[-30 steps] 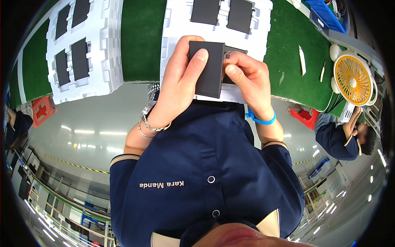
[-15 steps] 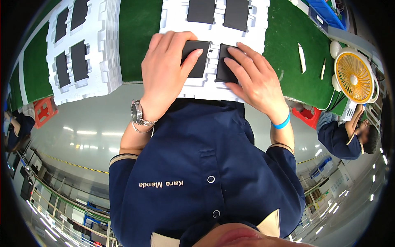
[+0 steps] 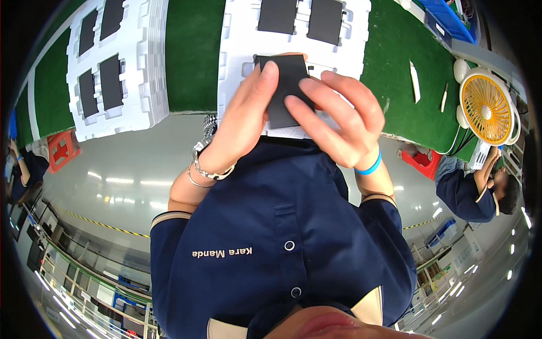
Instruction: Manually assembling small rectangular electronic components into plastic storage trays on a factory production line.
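Observation:
A flat black rectangular panel is raised off the white moulded tray in front of my body. My left hand grips it, thumb across its top face and fingers underneath. On its right edge rest the bent fingertips of my right hand, whose thumb is hidden. Whether one panel or a stacked pair is held cannot be made out. Farther back in the same tray lie two more black panels, a left one and a right one.
To the left, a stack of white trays carries several black panels. On the green mat at right lie a white-handled tool and a thin pale tool. A yellow-and-white fan stands beyond. Other people sit at both sides.
The two near panels lay apart in the tray, one under each hand. Now my hands have come together around a raised panel, and the right hand has moved left.

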